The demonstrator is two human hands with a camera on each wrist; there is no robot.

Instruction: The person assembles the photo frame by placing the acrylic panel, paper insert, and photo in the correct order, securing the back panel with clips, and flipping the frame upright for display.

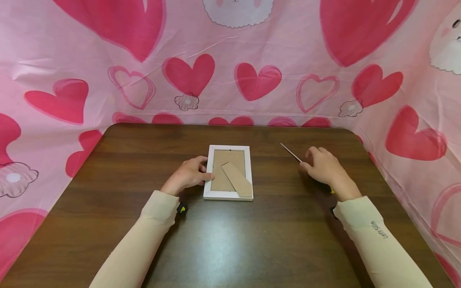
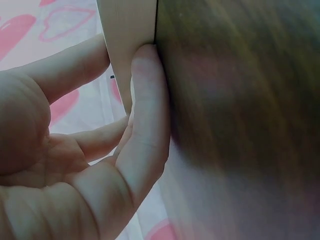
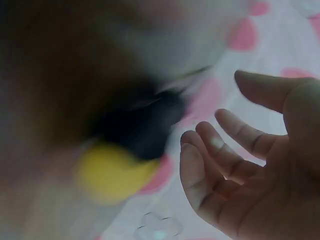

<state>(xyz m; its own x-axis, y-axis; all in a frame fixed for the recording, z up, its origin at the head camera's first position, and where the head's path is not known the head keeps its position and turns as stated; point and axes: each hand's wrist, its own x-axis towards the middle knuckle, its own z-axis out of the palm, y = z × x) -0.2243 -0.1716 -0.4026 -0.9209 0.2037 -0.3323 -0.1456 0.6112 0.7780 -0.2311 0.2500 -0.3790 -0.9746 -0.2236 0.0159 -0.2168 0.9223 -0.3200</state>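
Note:
A white picture frame [image 1: 208, 182] lies face down, its brown backing board [image 1: 223, 184] and slanted easel stand [image 1: 237, 180] showing. My left hand [image 1: 189, 172] grips the frame's left side, thumb over the rim. In the left wrist view, fingers [image 2: 150, 100] press against the side edge of the frame [image 2: 130, 30], close to the tabletop. A screwdriver's thin metal shaft [image 1: 290, 152] points away to the far left from under my right hand [image 1: 324, 168]. Its black and yellow handle [image 3: 140, 125] appears blurred in the right wrist view, apart from my right hand [image 3: 250, 165], whose fingers are loosely bent.
Both things lie on a dark brown wooden table [image 1: 252, 248] with rounded far corners. A pink cloth with hearts [image 1: 257, 80] hangs behind the table and along both sides. Small dark wrist devices show beneath both sleeves.

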